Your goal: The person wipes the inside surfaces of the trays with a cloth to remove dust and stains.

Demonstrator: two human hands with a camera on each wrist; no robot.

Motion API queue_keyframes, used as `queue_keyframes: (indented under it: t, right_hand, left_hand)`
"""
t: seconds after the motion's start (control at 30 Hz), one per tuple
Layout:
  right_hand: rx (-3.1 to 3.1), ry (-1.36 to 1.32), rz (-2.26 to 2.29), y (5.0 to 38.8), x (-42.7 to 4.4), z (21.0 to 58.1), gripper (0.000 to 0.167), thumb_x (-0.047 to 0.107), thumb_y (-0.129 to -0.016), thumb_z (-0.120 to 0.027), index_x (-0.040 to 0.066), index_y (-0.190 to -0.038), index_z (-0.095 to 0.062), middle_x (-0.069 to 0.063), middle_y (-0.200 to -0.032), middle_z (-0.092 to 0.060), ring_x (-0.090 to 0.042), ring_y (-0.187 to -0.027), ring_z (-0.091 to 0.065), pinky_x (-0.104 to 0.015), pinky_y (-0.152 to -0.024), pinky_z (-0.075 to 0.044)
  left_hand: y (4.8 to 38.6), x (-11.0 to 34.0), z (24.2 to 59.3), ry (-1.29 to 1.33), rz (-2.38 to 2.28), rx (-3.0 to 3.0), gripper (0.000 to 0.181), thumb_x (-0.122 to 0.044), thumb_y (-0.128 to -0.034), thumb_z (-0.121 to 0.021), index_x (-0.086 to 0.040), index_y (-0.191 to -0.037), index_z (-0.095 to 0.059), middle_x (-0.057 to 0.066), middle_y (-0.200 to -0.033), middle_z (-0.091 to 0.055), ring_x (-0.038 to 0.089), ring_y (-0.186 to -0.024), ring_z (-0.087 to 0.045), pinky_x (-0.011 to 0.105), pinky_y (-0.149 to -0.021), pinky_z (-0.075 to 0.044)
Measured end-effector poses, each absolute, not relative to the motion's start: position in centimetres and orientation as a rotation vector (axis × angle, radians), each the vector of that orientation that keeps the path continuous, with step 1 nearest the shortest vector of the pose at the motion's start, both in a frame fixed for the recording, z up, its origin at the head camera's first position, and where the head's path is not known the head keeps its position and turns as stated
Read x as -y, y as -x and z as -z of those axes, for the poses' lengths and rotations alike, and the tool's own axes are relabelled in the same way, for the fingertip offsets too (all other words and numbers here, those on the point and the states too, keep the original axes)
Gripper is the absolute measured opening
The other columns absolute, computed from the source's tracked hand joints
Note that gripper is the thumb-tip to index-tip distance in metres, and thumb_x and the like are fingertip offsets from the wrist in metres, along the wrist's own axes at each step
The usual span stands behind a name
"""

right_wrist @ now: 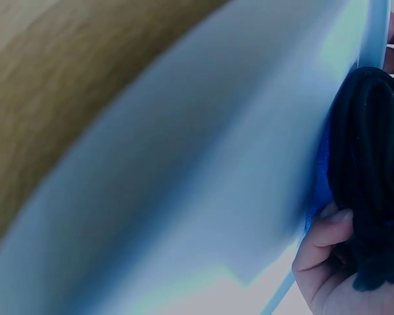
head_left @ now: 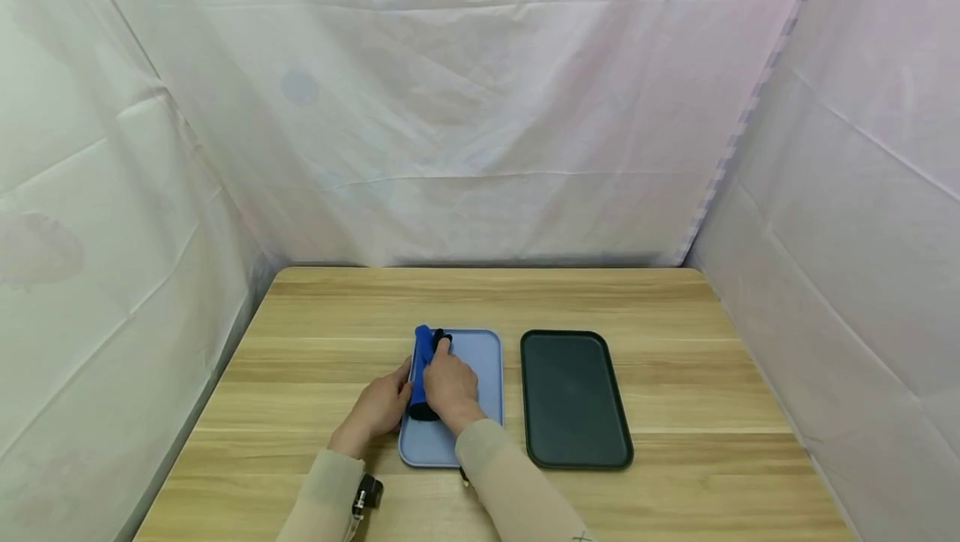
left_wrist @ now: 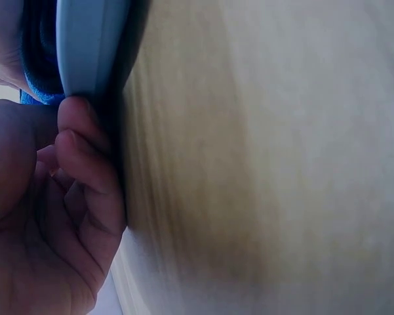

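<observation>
Blue-and-black cloth (head_left: 420,382) is laid lengthwise along the left side of the light-blue tray (head_left: 490,383), its black folds pinched by the fingers of the right hand (head_left: 452,383). The left hand (head_left: 379,405) is set at that tray's left rim, fingers bent and touching it (whether cloth is gripped too can't be told, partly hidden). A dark green tray (head_left: 576,400) is placed near, to the right, on the wood-grain bench (head_left: 697,409).
</observation>
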State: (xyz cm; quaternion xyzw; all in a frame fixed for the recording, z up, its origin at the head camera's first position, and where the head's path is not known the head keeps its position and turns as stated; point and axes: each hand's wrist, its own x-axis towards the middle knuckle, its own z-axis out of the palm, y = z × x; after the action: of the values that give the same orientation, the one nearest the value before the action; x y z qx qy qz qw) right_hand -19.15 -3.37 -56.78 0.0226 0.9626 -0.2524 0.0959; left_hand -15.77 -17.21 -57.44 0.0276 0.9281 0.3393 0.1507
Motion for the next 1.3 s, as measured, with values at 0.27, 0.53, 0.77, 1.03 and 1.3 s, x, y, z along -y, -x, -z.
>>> queue_keyframes:
  t: [0.27, 0.53, 0.77, 1.03, 1.3]
  right_hand:
    - [-2.86, -0.057, 0.718, 18.8, 3.4, 56.6, 0.053, 0.029, -0.105, -0.058, 0.007, -0.151, -0.043, -0.012, -0.083, -0.071, -0.023, -0.061, -0.062, -0.038, -0.054, -0.048]
    - [-2.838, -0.065, 0.703, 18.7, 3.6, 56.6, 0.056, 0.03, -0.105, -0.057, 0.008, -0.154, -0.04, -0.013, -0.085, -0.072, -0.023, -0.063, -0.062, -0.039, -0.056, -0.05]
    - [-2.87, -0.046, 0.707, 18.2, 3.5, 56.7, 0.051, 0.03, -0.105, -0.058, 0.007, -0.149, -0.044, -0.011, -0.081, -0.07, -0.023, -0.061, -0.062, -0.039, -0.054, -0.049]
    - [-2.873, -0.047, 0.655, 17.7, 3.7, 56.8, 0.051, 0.031, -0.106, -0.057, 0.007, -0.149, -0.044, -0.01, -0.084, -0.071, -0.022, -0.06, -0.06, -0.036, -0.052, -0.046]
    - [-2.887, -0.036, 0.641, 17.1, 3.9, 56.8, 0.049, 0.029, -0.106, -0.057, 0.004, -0.146, -0.044, -0.011, -0.08, -0.068, -0.021, -0.057, -0.059, -0.036, -0.049, -0.046]
  left_hand:
    - [15.8, 17.2, 57.6, -0.099, -0.981, -2.681, 0.056, -0.02, -0.1095, -0.048, -0.009, -0.162, -0.034, 0.002, -0.061, -0.057, 0.015, -0.044, -0.057, 0.031, -0.051, -0.048]
    - [16.1, 17.2, 57.6, -0.084, -1.001, -2.658, 0.056, -0.019, -0.1096, -0.048, -0.008, -0.162, -0.033, 0.004, -0.065, -0.058, 0.016, -0.045, -0.057, 0.031, -0.049, -0.049]
    - [16.4, 17.2, 57.7, -0.085, -1.012, -2.651, 0.056, -0.019, -0.1096, -0.047, -0.007, -0.162, -0.032, 0.004, -0.067, -0.059, 0.016, -0.045, -0.058, 0.032, -0.049, -0.05]
    - [16.6, 17.2, 57.8, -0.075, -1.015, -2.64, 0.056, -0.019, -0.1096, -0.048, -0.008, -0.163, -0.032, 0.005, -0.068, -0.059, 0.016, -0.047, -0.058, 0.032, -0.05, -0.05]
    - [16.8, 17.3, 57.9, -0.082, -1.028, -2.644, 0.057, -0.017, -0.1088, -0.048, -0.008, -0.163, -0.033, 0.004, -0.069, -0.059, 0.016, -0.047, -0.058, 0.032, -0.05, -0.05]
